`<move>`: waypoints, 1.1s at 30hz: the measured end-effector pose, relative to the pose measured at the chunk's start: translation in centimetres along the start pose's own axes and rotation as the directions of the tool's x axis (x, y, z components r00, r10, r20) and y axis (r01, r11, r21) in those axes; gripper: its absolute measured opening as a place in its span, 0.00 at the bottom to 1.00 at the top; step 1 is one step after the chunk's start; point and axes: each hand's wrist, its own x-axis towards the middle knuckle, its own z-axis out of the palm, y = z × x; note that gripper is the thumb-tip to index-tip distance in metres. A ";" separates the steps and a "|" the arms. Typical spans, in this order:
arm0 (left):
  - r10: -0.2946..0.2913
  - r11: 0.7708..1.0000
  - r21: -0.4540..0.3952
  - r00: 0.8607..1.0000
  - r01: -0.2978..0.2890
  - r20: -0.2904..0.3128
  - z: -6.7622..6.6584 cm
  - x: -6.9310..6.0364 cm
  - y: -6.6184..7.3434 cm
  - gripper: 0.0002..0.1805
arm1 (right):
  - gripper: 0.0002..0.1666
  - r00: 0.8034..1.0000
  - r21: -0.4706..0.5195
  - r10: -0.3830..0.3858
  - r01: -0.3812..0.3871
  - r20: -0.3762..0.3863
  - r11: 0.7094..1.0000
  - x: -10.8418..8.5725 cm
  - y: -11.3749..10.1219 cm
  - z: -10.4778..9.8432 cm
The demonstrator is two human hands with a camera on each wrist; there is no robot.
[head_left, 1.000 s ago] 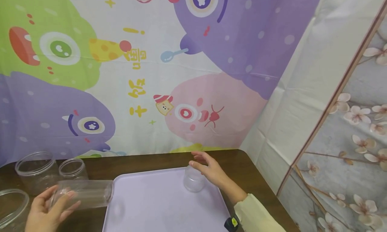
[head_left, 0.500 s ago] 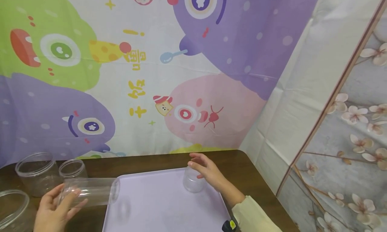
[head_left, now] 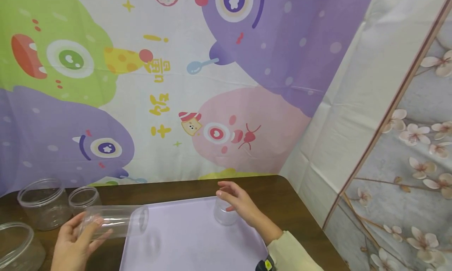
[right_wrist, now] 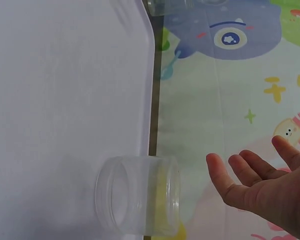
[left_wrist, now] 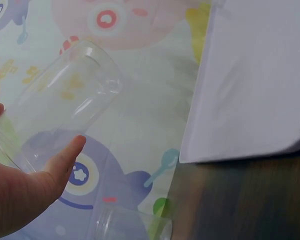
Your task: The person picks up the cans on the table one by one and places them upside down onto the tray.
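Head view: Left hand (head_left: pixel 77 237), fingers gripping a tall clear jar (head_left: pixel 121 222) on its side, has shifted right in the last sec., w/ the jar's end now over the left edge of the lilac tray (head_left: pixel 187 247); looks mid-carry, not yet set down. Right hand (head_left: pixel 241 204) hovers by a short clear jar (head_left: pixel 222 218), far right on the tray. Three more clear jars (head_left: pixel 44 212) stand left on the dark wood-grain counter (head_left: pixel 296 208).

L. wrist view: Tall jar smooth, glossy, see-through to printed cloth (left_wrist: pixel 150 95).

R. wrist view: Fingers loosely bent, holding nothing, apart from the ridged-rim short jar.

A cartoon-printed cloth (head_left: pixel 169 102) backs the brown table (head_left: pixel 176 189), a floral panel (head_left: pixel 406 176) further right.
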 end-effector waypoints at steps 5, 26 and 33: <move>0.023 1.000 -0.001 0.999 -0.023 0.044 -3.0 3.3 -4.1 0.28 | 0.29 1.000 0.020 0.000 0.000 0.012 1.000 0.1 0.0 0.3; 0.027 0.999 -0.042 0.995 -0.023 0.097 -1.5 3.8 -6.3 0.27 | 0.28 0.999 0.039 0.025 -0.026 0.023 0.999 0.1 -0.1 1.2; 0.009 1.000 0.008 0.996 -0.009 0.091 -0.5 3.6 -6.3 0.27 | 0.28 0.999 0.055 0.028 -0.030 0.028 0.998 0.1 -0.1 1.5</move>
